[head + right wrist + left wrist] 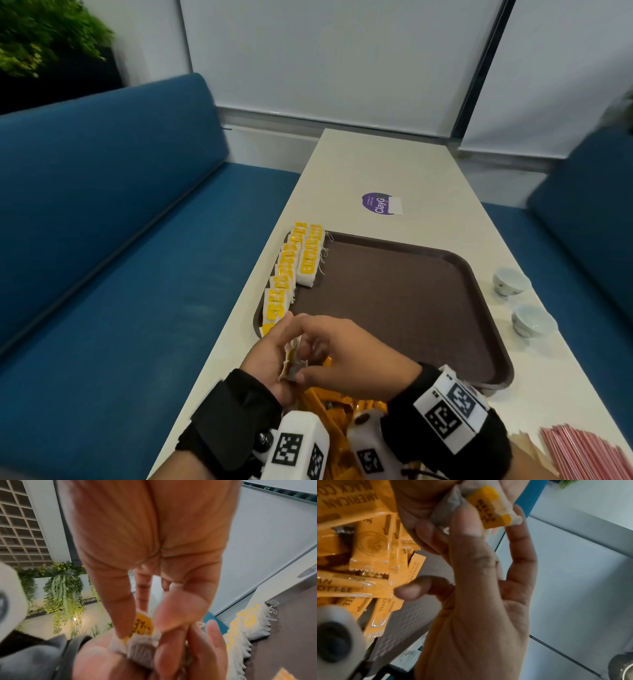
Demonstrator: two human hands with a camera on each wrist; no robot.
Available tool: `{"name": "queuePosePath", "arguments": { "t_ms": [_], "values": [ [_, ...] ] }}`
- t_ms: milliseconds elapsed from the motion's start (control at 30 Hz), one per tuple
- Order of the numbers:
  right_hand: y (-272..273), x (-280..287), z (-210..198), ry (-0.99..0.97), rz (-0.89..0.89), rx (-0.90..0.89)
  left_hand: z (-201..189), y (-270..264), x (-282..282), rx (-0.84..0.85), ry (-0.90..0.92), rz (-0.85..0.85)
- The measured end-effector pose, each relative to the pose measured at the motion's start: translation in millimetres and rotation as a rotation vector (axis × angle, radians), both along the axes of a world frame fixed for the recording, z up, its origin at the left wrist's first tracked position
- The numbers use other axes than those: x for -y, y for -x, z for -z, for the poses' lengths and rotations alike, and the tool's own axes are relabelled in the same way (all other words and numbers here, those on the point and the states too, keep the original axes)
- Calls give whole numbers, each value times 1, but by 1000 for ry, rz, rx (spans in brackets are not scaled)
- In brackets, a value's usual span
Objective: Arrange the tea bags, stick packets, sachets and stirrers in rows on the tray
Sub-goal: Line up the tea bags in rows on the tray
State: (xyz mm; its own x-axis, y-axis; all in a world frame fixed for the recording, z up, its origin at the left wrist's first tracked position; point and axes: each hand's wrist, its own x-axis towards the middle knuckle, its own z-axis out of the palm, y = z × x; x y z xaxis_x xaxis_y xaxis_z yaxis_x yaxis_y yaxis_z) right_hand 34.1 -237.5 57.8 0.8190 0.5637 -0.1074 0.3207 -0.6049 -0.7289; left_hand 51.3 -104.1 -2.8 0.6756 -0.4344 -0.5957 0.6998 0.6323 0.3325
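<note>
A: What is held by the two hands?

B: A small white paper tea bag with a yellow tag (489, 507) is held between them, just above the near left corner of the flat brown plastic tray (411, 291). It is pinched by the thumb and fingers of the right hand (346, 356). It is also cupped by the curled fingers of the left hand (270, 356).

A: Where are the other tea bags found?

B: Two rows of white tea bags with yellow tags (291, 270) are seen along the left side of the tray. The long row is laid by the left rim. The short row is laid just beside it, at the far end.

A: And the rest?

B: A heap of long orange coffee stick packets (373, 550) is piled on the long white table (376, 164), under the hands. A bunch of thin red stirrers (589, 452) is laid on the table at the near right. Two small white cups (520, 301) are stood on the table, just to the right of the tray. A round purple sticker (376, 202) is stuck to the table past the tray.
</note>
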Motion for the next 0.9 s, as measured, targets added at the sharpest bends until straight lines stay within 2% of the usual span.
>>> {"name": "queuePosePath", "arguments": {
  "t_ms": [133, 200, 367, 500, 600, 667, 733, 900],
  "values": [
    [-14, 1, -3, 49, -49, 85, -8, 3, 5, 2, 36, 2],
    [-21, 2, -5, 8, -52, 92, -7, 1, 3, -22, 45, -3],
    [-36, 4, -6, -259, -47, -67, -6, -8, -6, -103, 106, -37],
    [-45, 3, -3, -521, -97, -241, -1, -13, -11, -44, 11, -21],
    [-59, 3, -7, -621, 102, -297, 5, -16, -16, -13, -51, -51],
    [-78, 5, -6, -562, 322, -219, 9, -18, -19, 3, -109, -107],
    [-103, 6, 0, -408, 480, -150, 8, -18, -20, 15, -119, -120],
    [-156, 0, 35, -42, 548, -346, 9, -15, -20, 42, -130, -105]
  ]
}}
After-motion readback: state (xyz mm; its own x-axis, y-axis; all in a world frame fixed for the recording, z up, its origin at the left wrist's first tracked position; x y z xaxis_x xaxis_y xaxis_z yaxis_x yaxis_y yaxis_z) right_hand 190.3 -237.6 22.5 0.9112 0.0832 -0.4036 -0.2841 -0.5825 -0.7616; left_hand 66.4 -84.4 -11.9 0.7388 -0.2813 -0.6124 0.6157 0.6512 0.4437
